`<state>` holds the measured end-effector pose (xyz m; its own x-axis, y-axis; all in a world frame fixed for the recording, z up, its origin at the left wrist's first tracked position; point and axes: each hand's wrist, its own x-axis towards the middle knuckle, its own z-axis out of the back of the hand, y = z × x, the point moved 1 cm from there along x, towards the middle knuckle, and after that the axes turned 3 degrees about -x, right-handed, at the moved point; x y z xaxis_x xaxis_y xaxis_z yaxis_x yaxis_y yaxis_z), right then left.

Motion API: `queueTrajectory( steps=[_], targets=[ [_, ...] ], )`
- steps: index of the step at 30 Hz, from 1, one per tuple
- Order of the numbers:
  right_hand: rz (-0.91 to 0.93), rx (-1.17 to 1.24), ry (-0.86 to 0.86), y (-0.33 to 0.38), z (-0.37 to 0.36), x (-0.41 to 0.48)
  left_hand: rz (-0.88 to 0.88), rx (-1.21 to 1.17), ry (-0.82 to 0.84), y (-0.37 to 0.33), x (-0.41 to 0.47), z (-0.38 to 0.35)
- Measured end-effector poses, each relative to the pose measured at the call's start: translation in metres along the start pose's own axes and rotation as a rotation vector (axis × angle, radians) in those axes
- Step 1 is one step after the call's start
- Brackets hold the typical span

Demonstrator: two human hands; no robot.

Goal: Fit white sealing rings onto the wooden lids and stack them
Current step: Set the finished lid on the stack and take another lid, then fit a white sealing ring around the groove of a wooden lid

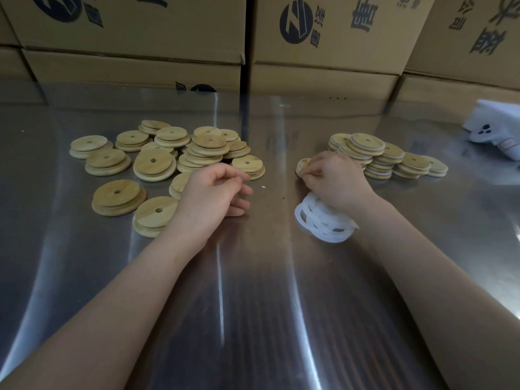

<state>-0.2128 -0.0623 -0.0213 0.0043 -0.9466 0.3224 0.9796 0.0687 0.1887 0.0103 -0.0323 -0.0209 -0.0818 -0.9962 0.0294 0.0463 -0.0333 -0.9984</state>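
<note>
Wooden lid pinched by right hand; left hand loosely curled.

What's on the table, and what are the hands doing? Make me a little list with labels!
Surface: shiny metal table, with cardboard boxes behind it
Left pile: loose wooden lids, no rings on them
Right stacks: lids with white rings
Spare rings: white sealing rings bunched beneath the right wrist
Left hand: fingers loosely curled, holding nothing
Right hand: pinching one lid
Far right: white object, can't tell what it is
</note>
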Motion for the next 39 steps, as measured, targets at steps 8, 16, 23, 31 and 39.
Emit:
queueTrajectory(
  steps=[8,16,23,31,39],
  targets=[
    [-0.017,-0.129,0.065,-0.001,-0.005,0.001,-0.011,0.020,0.008,0.001,-0.001,0.000],
    [-0.041,-0.120,0.121,-0.007,-0.012,0.005,-0.065,0.084,0.002,0.003,0.000,0.000],
    [-0.136,-0.042,0.111,-0.012,-0.016,0.006,-0.265,0.426,-0.182,0.005,0.002,0.006],
    [-0.131,0.135,0.026,-0.009,-0.010,0.003,-0.340,0.685,-0.377,0.003,0.010,0.028],
    [-0.150,0.416,-0.016,-0.005,0.009,-0.004,-0.032,1.001,-0.329,0.008,0.014,0.033]
  ],
)
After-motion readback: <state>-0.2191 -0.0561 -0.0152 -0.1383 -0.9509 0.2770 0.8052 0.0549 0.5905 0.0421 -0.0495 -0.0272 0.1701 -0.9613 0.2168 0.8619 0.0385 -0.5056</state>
